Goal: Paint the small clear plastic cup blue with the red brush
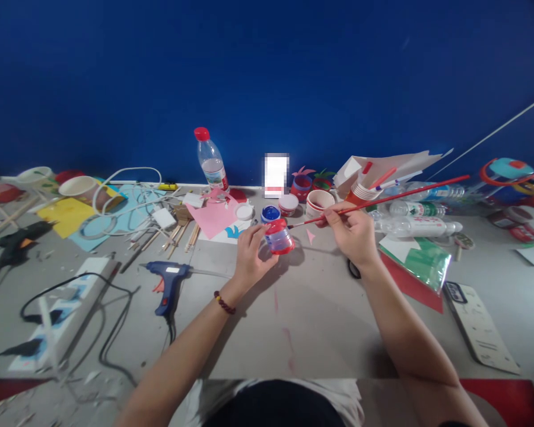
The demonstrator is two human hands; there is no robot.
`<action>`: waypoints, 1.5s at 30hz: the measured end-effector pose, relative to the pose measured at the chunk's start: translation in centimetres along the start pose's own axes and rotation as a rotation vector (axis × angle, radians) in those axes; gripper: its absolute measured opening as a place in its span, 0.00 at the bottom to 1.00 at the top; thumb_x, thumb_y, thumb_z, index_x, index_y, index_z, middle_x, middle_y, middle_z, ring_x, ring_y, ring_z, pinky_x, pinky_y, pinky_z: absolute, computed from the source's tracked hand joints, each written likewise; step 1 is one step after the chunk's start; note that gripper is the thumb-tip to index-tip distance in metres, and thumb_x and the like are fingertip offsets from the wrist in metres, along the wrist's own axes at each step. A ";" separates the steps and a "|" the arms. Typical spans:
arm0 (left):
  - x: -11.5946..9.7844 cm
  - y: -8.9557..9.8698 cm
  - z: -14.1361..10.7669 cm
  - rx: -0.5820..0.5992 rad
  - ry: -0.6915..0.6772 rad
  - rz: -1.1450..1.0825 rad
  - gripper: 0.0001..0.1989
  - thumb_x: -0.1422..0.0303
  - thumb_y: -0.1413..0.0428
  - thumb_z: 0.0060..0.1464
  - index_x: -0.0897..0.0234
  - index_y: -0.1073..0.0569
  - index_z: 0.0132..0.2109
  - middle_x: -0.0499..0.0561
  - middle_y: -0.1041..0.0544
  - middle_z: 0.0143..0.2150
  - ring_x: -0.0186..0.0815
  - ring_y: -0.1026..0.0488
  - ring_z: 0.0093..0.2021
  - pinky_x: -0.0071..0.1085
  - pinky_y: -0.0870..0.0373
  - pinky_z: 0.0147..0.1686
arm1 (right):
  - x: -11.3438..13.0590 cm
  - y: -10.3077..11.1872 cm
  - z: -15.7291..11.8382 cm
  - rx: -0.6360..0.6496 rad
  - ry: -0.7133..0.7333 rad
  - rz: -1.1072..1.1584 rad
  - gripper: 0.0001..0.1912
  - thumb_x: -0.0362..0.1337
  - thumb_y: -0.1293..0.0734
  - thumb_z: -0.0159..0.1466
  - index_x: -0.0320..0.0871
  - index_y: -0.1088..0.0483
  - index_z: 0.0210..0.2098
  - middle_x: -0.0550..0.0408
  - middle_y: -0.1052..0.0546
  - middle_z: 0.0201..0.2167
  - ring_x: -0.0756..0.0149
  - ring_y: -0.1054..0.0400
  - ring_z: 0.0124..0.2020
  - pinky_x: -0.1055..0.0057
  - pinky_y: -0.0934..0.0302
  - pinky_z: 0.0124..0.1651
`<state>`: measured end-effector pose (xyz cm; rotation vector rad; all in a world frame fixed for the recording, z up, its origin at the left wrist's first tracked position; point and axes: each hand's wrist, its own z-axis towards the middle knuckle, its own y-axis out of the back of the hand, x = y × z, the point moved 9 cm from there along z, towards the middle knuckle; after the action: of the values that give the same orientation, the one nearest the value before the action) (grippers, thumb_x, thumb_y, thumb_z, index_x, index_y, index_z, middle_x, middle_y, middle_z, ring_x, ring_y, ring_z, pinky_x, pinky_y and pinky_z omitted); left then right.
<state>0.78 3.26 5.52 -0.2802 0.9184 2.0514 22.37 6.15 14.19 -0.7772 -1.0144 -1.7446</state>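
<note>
My left hand (252, 255) is closed around a small clear plastic piece, a cut bottle bottom (279, 238) with red paint on its ends, tilted above the table. My right hand (352, 233) grips a long red-handled paintbrush (400, 197), its bristles pointing left and close to the piece's right side; whether they touch I cannot tell. Just behind the piece stands an open jar of blue paint (270, 212). Beside it sits a jar with a pinkish lid (288, 203), and a paper cup (319, 202) with dark contents lies behind my right hand.
A blue glue gun (168, 279) and a white power strip (66, 314) with cables lie left. Behind stands a red-capped bottle (212, 160). Right are a cup of markers (364, 191), plastic bottles (418, 226), coloured sheets (420, 267) and a phone (480, 326).
</note>
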 end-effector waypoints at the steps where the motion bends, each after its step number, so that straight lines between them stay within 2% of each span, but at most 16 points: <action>1: 0.0 0.0 0.0 -0.001 -0.004 0.004 0.34 0.70 0.38 0.50 0.56 0.40 0.63 0.56 0.31 0.55 0.46 0.31 0.56 0.46 0.31 0.56 | -0.1 0.1 0.0 0.001 -0.009 0.011 0.19 0.53 0.32 0.62 0.43 0.29 0.29 0.52 0.21 0.27 0.63 0.22 0.27 0.68 0.27 0.31; 8: -0.2 -0.4 -0.2 0.010 -0.011 0.034 0.35 0.70 0.37 0.49 0.54 0.41 0.62 0.56 0.31 0.56 0.47 0.31 0.57 0.48 0.32 0.56 | -0.9 -0.9 -0.6 0.069 -0.065 0.100 0.19 0.53 0.31 0.62 0.43 0.29 0.30 0.54 0.22 0.25 0.64 0.23 0.26 0.68 0.27 0.30; 13: -0.4 -0.1 -0.1 -0.019 -0.007 -0.008 0.33 0.71 0.38 0.50 0.56 0.40 0.62 0.56 0.31 0.55 0.45 0.31 0.56 0.46 0.31 0.56 | -0.6 -0.7 -0.4 0.034 -0.049 0.086 0.22 0.56 0.31 0.61 0.43 0.29 0.29 0.53 0.22 0.24 0.63 0.23 0.25 0.69 0.28 0.26; 19: -0.2 0.0 -0.1 0.000 0.004 -0.037 0.33 0.72 0.39 0.52 0.55 0.40 0.62 0.56 0.33 0.57 0.45 0.32 0.57 0.47 0.31 0.57 | -0.9 -0.2 0.0 -0.002 -0.049 0.046 0.21 0.56 0.31 0.61 0.43 0.29 0.30 0.53 0.22 0.25 0.62 0.22 0.26 0.66 0.26 0.30; 24: -0.2 0.2 -0.1 -0.008 -0.007 -0.036 0.33 0.71 0.38 0.51 0.56 0.40 0.62 0.57 0.32 0.57 0.45 0.32 0.57 0.46 0.32 0.58 | -1.2 0.2 0.3 -0.011 -0.071 0.033 0.22 0.57 0.30 0.59 0.43 0.30 0.29 0.52 0.22 0.24 0.60 0.23 0.25 0.65 0.26 0.30; 28: -0.1 0.0 0.0 -0.003 0.004 -0.009 0.35 0.71 0.37 0.49 0.55 0.40 0.63 0.57 0.32 0.57 0.45 0.31 0.57 0.47 0.32 0.57 | -1.5 0.4 0.3 0.014 -0.105 0.057 0.22 0.57 0.30 0.60 0.43 0.29 0.30 0.53 0.21 0.24 0.61 0.22 0.27 0.64 0.26 0.33; 34: -0.1 -0.1 0.0 -0.006 0.020 -0.009 0.35 0.72 0.36 0.48 0.57 0.39 0.62 0.56 0.31 0.55 0.45 0.31 0.56 0.45 0.31 0.57 | -1.8 -1.2 -0.2 0.110 -0.143 0.153 0.23 0.58 0.30 0.59 0.43 0.30 0.30 0.54 0.22 0.23 0.62 0.23 0.25 0.65 0.26 0.32; 38: 0.1 -0.1 -0.1 -0.010 0.034 -0.049 0.34 0.72 0.36 0.48 0.58 0.39 0.61 0.56 0.31 0.54 0.43 0.30 0.55 0.44 0.30 0.56 | -1.4 -1.1 -0.1 0.070 -0.133 0.147 0.25 0.61 0.30 0.56 0.43 0.30 0.29 0.54 0.23 0.23 0.62 0.23 0.25 0.65 0.26 0.30; 45: 0.7 -0.3 -0.2 0.002 0.072 -0.028 0.34 0.71 0.36 0.48 0.56 0.39 0.61 0.56 0.31 0.55 0.45 0.31 0.56 0.46 0.30 0.56 | -1.5 0.2 0.3 -0.001 -0.090 0.063 0.23 0.59 0.30 0.58 0.43 0.30 0.28 0.54 0.22 0.24 0.63 0.23 0.25 0.66 0.26 0.30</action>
<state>0.53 3.62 4.89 -0.3660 0.9556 2.0256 23.10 6.96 13.17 -0.8856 -1.0387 -1.6691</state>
